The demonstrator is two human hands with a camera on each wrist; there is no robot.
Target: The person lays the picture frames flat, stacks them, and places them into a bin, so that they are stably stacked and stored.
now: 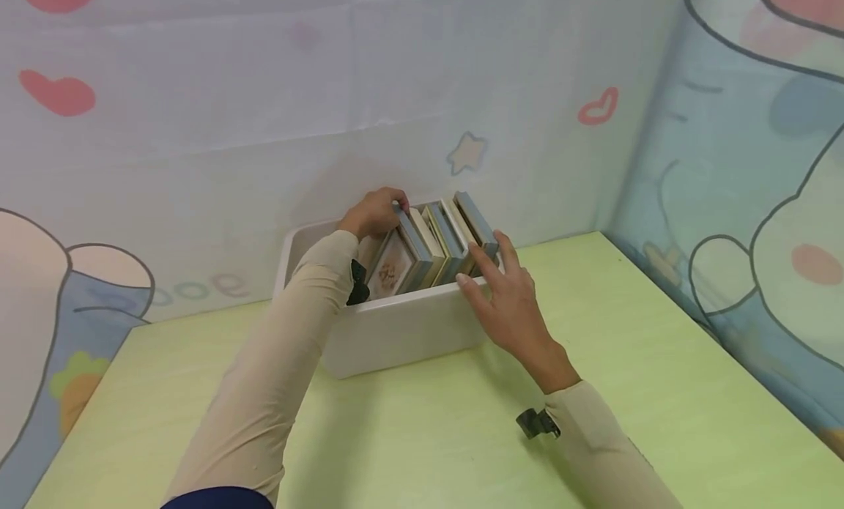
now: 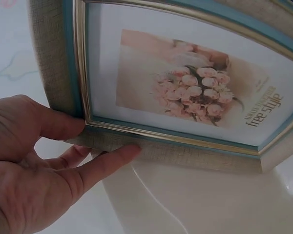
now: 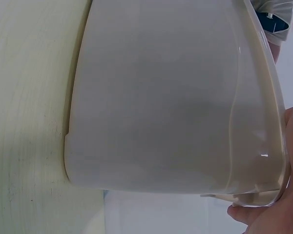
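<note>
I see a white plastic bin [image 1: 395, 333] standing on the green counter [image 1: 461, 436], close to the wall with cartoon drawings [image 1: 198, 128]. Inside the bin several picture frames [image 1: 448, 238] stand on edge in a row, leaning toward the right.

My left hand [image 1: 374, 212] reaches into the bin from above and grasps the leftmost picture frame [image 1: 395, 264] at its top corner. In the left wrist view the thumb [image 2: 63, 124] presses the front of the woven grey-and-blue border and the other fingers [image 2: 112, 158] curl under the edge, so the frame is pinched between them. This frame shows a photo of a pink flower bouquet [image 2: 195, 90] with the words "free style" beside it.

My right hand [image 1: 511, 300] is at the right end of the bin. Its fingers are straight and spread; they lie on the near rim and touch the outermost frames there. In the right wrist view I see only the smooth outer wall of the bin and the fingertips [image 3: 259, 214] at its rim.
</note>
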